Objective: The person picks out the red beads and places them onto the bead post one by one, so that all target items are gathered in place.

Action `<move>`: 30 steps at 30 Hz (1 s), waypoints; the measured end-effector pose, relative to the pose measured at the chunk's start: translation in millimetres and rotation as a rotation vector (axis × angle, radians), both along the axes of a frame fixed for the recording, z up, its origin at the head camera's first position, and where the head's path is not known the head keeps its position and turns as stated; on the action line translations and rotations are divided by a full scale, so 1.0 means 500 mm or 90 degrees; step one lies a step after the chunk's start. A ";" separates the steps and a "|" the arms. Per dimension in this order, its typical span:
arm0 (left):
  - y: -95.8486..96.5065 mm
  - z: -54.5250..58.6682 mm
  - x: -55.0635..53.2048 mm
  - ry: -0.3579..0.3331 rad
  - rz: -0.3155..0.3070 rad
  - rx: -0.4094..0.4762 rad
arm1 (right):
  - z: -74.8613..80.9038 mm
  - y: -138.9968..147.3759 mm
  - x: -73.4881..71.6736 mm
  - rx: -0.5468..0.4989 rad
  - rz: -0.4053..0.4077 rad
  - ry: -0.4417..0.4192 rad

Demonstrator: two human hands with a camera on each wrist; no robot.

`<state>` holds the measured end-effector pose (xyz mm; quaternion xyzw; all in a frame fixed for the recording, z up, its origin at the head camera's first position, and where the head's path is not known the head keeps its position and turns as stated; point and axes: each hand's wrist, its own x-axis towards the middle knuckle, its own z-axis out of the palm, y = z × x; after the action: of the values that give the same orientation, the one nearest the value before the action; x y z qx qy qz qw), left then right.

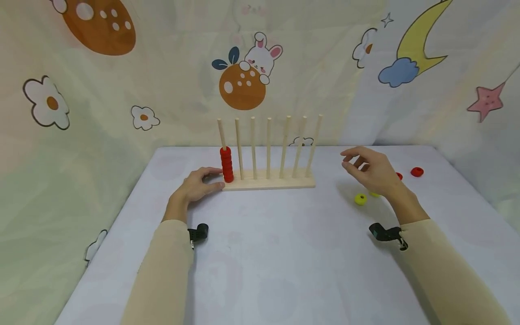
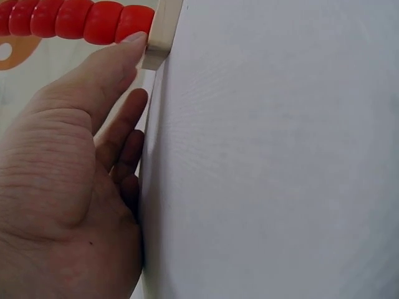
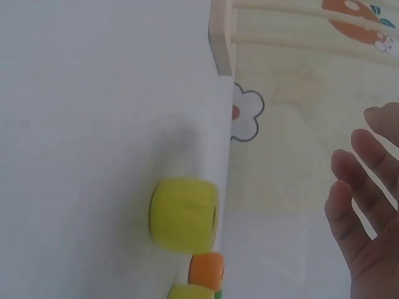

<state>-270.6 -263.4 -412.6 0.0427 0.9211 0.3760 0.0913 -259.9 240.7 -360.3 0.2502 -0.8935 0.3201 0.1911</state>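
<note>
A wooden peg rack (image 1: 272,182) with several upright rods stands at the table's far side. On its leftmost rod is a stack of red beads (image 1: 226,164). My left hand (image 1: 197,184) holds the left end of the rack's base between thumb and fingers, and the thumb tip lies by the lowest red bead (image 2: 134,22). My right hand (image 1: 371,169) hovers to the right of the rack with bent, spread fingers and nothing in them. Under it on the table lies a yellow bead (image 1: 360,199), with a second yellow bead (image 1: 374,194) partly hidden by the hand.
Two red beads lie beyond the right hand, one half hidden, the other red bead (image 1: 417,172) farther right. An orange bead (image 3: 206,270) and a bit of green show in the right wrist view. A patterned cloth (image 1: 183,81) hangs behind the white table (image 1: 268,253).
</note>
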 end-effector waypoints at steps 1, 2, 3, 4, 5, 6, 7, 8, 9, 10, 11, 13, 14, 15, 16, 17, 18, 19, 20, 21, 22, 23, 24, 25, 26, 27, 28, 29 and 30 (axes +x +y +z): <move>0.001 0.000 0.000 0.002 -0.003 0.003 | 0.000 0.009 0.001 0.000 -0.009 -0.009; 0.002 0.000 0.000 0.003 -0.003 0.007 | 0.000 0.017 0.002 -0.003 -0.017 -0.020; 0.003 0.000 0.000 0.003 -0.002 0.009 | 0.001 0.025 0.004 -0.007 -0.024 -0.033; 0.004 -0.001 0.001 0.004 -0.003 0.011 | 0.001 0.032 0.005 -0.008 -0.033 -0.042; 0.004 -0.001 0.002 0.003 -0.004 0.010 | 0.000 0.038 0.007 -0.004 -0.043 -0.049; 0.004 -0.001 0.002 0.003 -0.006 0.010 | 0.000 0.043 0.009 -0.003 -0.050 -0.056; 0.004 -0.002 0.002 0.002 -0.004 0.009 | -0.001 0.049 0.011 -0.004 -0.053 -0.058; 0.004 -0.003 0.002 0.002 -0.004 0.007 | -0.002 0.054 0.011 -0.004 -0.057 -0.058; 0.004 -0.004 0.002 0.001 -0.003 0.005 | -0.004 0.059 0.012 -0.001 -0.059 -0.053; 0.003 -0.005 0.001 0.001 -0.004 0.004 | -0.006 0.064 0.013 0.003 -0.060 -0.047; 0.003 -0.005 0.001 0.000 -0.002 0.003 | -0.008 0.069 0.012 0.007 -0.059 -0.045; 0.004 -0.006 0.001 0.001 0.002 0.005 | -0.013 0.079 0.011 0.014 -0.058 -0.043; 0.005 -0.006 0.001 -0.001 0.000 0.009 | -0.016 0.085 0.011 0.020 -0.062 -0.044; 0.006 -0.006 0.001 -0.004 0.002 0.013 | -0.018 0.091 0.011 0.025 -0.065 -0.044; 0.007 -0.006 0.001 -0.005 0.001 0.016 | -0.020 0.097 0.010 0.032 -0.069 -0.045; 0.008 -0.006 0.002 -0.007 0.004 0.018 | -0.022 0.103 0.010 0.039 -0.073 -0.046; 0.008 -0.007 0.002 -0.006 0.002 0.019 | -0.024 0.109 0.010 0.041 -0.077 -0.049; 0.008 -0.007 0.002 -0.007 0.002 0.018 | -0.025 0.116 0.011 0.043 -0.082 -0.053; 0.007 -0.008 0.001 -0.006 0.001 0.017 | -0.026 0.121 0.012 0.041 -0.087 -0.062; 0.007 -0.007 0.001 -0.006 0.003 0.013 | -0.027 0.126 0.012 0.042 -0.089 -0.070; 0.006 -0.005 0.001 -0.006 0.003 0.009 | -0.027 0.129 0.014 0.044 -0.093 -0.079; 0.004 -0.004 0.001 -0.006 0.003 0.005 | -0.027 0.132 0.015 0.046 -0.096 -0.088; 0.003 -0.003 0.001 -0.005 0.002 0.002 | -0.025 0.135 0.017 0.048 -0.099 -0.097; 0.003 -0.001 0.001 -0.006 0.002 0.000 | -0.024 0.137 0.018 0.051 -0.102 -0.104; 0.003 0.000 0.000 -0.005 0.000 -0.001 | -0.022 0.139 0.020 0.056 -0.104 -0.109; 0.003 0.001 0.001 -0.007 0.001 0.000 | -0.020 0.141 0.020 0.062 -0.107 -0.111; 0.003 0.001 0.002 -0.009 0.002 0.001 | -0.018 0.143 0.022 0.065 -0.108 -0.117; 0.004 0.001 0.002 -0.012 0.005 0.001 | -0.017 0.147 0.022 0.069 -0.109 -0.122; 0.005 0.001 0.003 -0.016 0.008 0.003 | -0.017 0.151 0.023 0.073 -0.113 -0.127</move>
<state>-269.0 -260.8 -412.4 0.0324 0.9193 0.3791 0.1004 -248.4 316.3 -368.9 0.1476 -0.9435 0.2739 0.1140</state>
